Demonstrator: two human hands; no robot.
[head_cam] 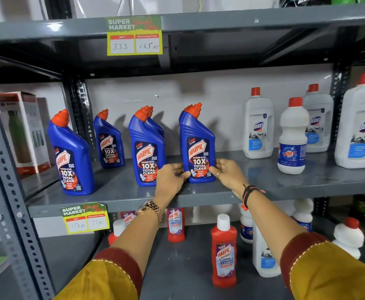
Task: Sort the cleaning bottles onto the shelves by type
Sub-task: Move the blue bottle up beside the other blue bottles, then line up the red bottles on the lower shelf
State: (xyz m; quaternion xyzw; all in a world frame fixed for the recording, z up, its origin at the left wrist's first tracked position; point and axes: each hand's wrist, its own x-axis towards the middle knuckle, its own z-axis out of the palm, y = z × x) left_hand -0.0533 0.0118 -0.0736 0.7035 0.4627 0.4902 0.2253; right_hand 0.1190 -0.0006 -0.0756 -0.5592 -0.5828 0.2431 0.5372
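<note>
A blue Harpic bottle with an orange cap stands upright on the grey middle shelf. My left hand grips its lower left side and my right hand grips its lower right side. Another blue bottle stands right behind it. More blue Harpic bottles stand to the left: one close by, one further back, one at the far left. White Domex bottles and a white Rin bottle stand on the right of the same shelf.
The lower shelf holds red Harpic bathroom cleaner bottles and white bottles. A boxed flask stands in the left bay. Yellow price tags hang on the shelf edges. A perforated grey upright runs down the left.
</note>
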